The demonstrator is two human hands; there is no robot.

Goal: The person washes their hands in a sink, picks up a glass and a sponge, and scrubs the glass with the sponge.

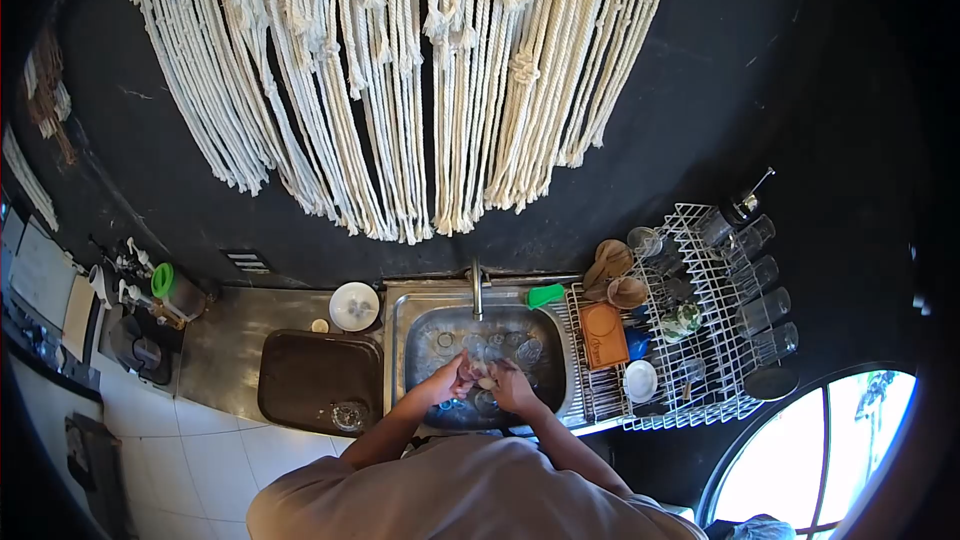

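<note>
Over the metal sink, my left hand and my right hand are close together, fingers curled around something clear or pale between them, too small to make out. Several glass items lie in the basin around and below my hands. Above the basin hangs the faucet. A green sponge rests on the sink's back right rim.
Left of the sink are a dark tray holding a glass and a white bowl. At right, a white wire rack holds glasses, wooden bowls and a small white dish. Cords hang on the wall.
</note>
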